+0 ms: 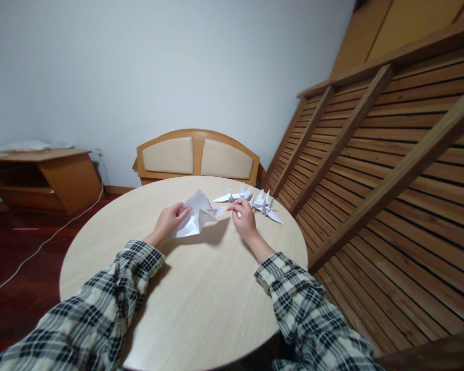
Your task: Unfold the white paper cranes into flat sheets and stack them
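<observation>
- Between the two hands, a creased sheet of white paper (196, 216) is held out over the pale round counter (201, 288); whether its lower edge touches the top cannot be told.
- At the sheet's left side, the left hand (170, 221) is clamped on the paper, thumb on the near face, the other fingers mostly hidden.
- At the opposite end, the right hand (244, 219) has its fingertips pinched on a narrow point of the same sheet.
- Left and right hands are apart from each other, linked only by the paper, whose soft shadow falls below it.
- Just beyond the right hand and to its right, several folded white paper cranes (263, 201) rest close together on the counter, partly hidden by that hand.
- Behind both hands, plaid sleeves (88, 309) cover the forearms.
- Farther beyond the hands, past the counter's far rim, a wooden headboard (198, 154) with two cream panels stands by a pale wall (178, 67).
- Well right of the right hand, a slatted wooden frame (390, 154) slants upward.
- Well left of the left hand stands a wooden cabinet (67, 180).
</observation>
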A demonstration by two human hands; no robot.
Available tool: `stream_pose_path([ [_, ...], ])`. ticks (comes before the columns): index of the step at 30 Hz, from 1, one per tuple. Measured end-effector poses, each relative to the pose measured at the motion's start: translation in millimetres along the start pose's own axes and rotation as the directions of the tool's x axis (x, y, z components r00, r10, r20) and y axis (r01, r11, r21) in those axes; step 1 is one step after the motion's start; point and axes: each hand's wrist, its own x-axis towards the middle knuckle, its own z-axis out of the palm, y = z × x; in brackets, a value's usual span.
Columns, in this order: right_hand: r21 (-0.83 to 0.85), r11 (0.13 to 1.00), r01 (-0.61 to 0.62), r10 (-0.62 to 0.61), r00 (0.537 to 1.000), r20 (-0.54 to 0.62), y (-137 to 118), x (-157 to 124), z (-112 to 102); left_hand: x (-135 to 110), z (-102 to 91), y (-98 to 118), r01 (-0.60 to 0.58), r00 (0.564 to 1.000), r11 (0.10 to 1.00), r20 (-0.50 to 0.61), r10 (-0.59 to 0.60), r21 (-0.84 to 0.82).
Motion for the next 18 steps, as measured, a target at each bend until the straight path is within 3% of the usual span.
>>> stream_pose_path([
  [5, 0.119, 0.990, 0.070, -0.093, 0.976, 0.198, -14.3, -3.2, 4.7, -5.8, -1.7, 9.6, -0.058, 0.998, 0.952, 0.042, 0.048, 0.299],
  [9, 0.082, 0.988, 0.132, -0.151, 0.938, 0.313, -25.2, -8.6, 9.3, -8.1, 0.2, 14.3, -0.060, 0.997, 0.916, 0.065, 0.037, 0.396],
  [14, -0.032, 0.985, 0.172, -0.144, 0.899, 0.413, -30.4, -11.9, 7.9, -5.4, -0.7, 9.3, -0.019, 0.999, 0.943, -0.028, 0.030, 0.332],
  [18, -0.108, 0.969, 0.222, -0.163, 0.905, 0.393, -30.2, -9.0, 2.2, -0.8, -3.1, -0.5, 0.010, 0.997, 0.979, -0.082, 0.007, 0.205],
])
